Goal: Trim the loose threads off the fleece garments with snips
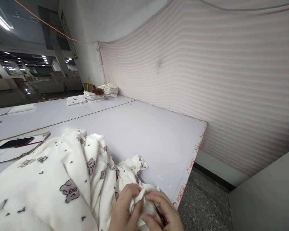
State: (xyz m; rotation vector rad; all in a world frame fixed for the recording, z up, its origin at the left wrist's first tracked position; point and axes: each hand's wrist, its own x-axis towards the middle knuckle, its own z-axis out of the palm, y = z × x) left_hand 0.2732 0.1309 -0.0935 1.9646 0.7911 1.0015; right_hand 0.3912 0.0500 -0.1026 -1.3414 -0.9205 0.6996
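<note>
A white fleece fabric (62, 179) printed with small pink bears lies bunched on the near part of the white table (139, 134). My left hand (122, 210) pinches a fold of this fabric at the bottom of the view, fingers closed round it. My right hand (163, 213) is closed too, pressed against the same fold, and it holds a thin dark tool (159, 214) between its fingers. The two hands touch each other at the fold. The wrists are cut off by the frame's lower edge.
A black phone (15, 142) and a red pen lie on a board at the left. Stacks of folded cloth (100, 92) stand at the table's far end. A striped pink curtain (207, 80) hangs to the right. The table's edge (191, 163) drops to speckled floor.
</note>
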